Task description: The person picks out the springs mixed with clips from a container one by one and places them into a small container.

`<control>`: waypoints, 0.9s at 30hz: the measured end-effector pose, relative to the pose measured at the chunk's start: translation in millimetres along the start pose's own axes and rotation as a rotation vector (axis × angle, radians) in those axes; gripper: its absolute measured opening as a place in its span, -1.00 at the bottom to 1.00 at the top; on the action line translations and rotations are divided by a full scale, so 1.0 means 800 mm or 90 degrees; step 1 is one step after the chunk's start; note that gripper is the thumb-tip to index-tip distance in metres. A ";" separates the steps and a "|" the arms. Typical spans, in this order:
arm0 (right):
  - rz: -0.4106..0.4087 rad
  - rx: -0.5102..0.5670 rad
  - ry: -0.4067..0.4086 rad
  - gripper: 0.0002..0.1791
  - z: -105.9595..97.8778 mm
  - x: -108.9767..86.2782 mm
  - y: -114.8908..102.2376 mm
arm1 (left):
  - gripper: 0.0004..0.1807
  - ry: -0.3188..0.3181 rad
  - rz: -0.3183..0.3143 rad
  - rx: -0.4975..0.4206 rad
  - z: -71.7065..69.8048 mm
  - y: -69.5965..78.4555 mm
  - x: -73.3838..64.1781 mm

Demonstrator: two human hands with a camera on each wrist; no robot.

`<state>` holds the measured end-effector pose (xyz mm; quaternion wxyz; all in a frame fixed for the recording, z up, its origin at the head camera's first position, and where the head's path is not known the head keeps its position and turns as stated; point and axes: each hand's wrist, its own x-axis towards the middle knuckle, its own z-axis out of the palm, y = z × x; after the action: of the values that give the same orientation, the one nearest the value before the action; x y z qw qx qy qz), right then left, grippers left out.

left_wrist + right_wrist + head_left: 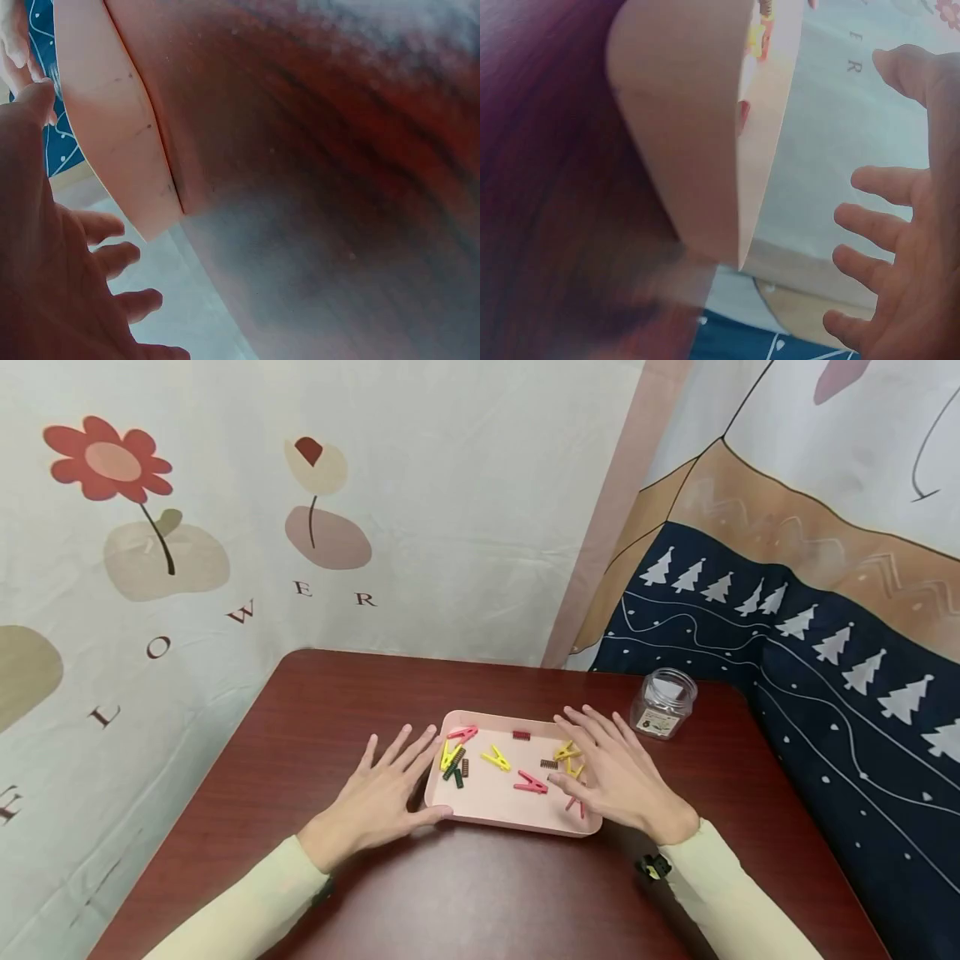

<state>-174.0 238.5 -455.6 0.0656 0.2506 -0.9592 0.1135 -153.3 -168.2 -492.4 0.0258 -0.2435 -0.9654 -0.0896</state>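
Observation:
A shallow pink tray [495,814] lies on the table with small clothespins and coil-like pieces scattered in it. At its left end my left hand [382,793] spreads its fingers, thumb close to the near left corner. Over the right end hovers my right hand [618,772], fingers spread, hiding part of that side. Between them lie a yellow clothespin [496,758] and a red clothespin [531,783]. A dark red spring-like piece [521,736] is near the far wall. In both wrist views the hands hold nothing beside the tray's outer wall [112,112].
A clear jar [663,703] with a label stands behind the tray at the table's right rear. The dark red-brown table [360,693] ends at a printed cloth backdrop [465,527]. A navy cloth with white trees [750,635] hangs along the right side.

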 end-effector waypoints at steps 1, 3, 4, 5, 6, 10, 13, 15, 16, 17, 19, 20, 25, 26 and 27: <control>-0.006 0.000 -0.002 0.00 -0.001 0.002 -0.002 | 0.23 0.000 0.002 0.002 0.000 0.000 0.000; -0.019 0.001 -0.007 -0.01 -0.002 0.007 -0.006 | 0.23 -0.002 0.006 0.006 0.001 0.000 0.001; -0.024 0.002 -0.010 -0.03 -0.002 0.010 -0.008 | 0.22 -0.003 0.008 0.009 0.001 0.000 0.001; -0.029 0.003 -0.014 -0.03 -0.003 0.012 -0.010 | 0.22 -0.005 0.009 0.010 0.001 0.000 0.001; -0.033 0.003 -0.018 -0.04 -0.003 0.015 -0.012 | 0.21 -0.006 0.011 0.011 0.001 0.000 0.001; -0.050 0.002 -0.023 -0.05 -0.004 0.025 -0.018 | 0.21 -0.009 0.016 0.011 0.001 0.000 0.002; -0.065 -0.004 -0.021 -0.07 -0.002 0.033 -0.022 | 0.22 -0.009 0.018 0.011 0.000 0.000 0.003; -0.078 -0.008 -0.018 -0.10 -0.002 0.038 -0.026 | 0.23 -0.009 0.020 0.011 0.000 0.000 0.004; -0.084 -0.010 -0.017 -0.11 -0.001 0.040 -0.028 | 0.23 -0.009 0.021 0.010 -0.001 0.000 0.004; -0.091 -0.012 -0.017 -0.12 -0.001 0.042 -0.029 | 0.24 -0.009 0.023 0.011 -0.001 0.000 0.005; -0.104 -0.014 -0.016 -0.13 -0.001 0.047 -0.033 | 0.24 -0.011 0.025 0.012 -0.001 0.000 0.006; -0.109 -0.012 -0.017 -0.12 -0.002 0.049 -0.035 | 0.24 -0.013 0.027 0.014 -0.001 0.000 0.006; -0.134 -0.017 -0.026 -0.15 -0.001 0.060 -0.043 | 0.25 -0.023 0.030 0.012 -0.001 -0.002 0.008; -0.138 -0.019 -0.029 -0.16 -0.001 0.063 -0.044 | 0.26 -0.024 0.031 0.013 -0.001 -0.003 0.008; -0.141 -0.020 -0.032 -0.17 0.000 0.065 -0.045 | 0.26 -0.024 0.032 0.012 -0.001 -0.003 0.009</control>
<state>-201.3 183.2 -439.4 0.0575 0.3566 -0.9287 0.0840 -160.5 -167.2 -491.4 0.0123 -0.2692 -0.9601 -0.0751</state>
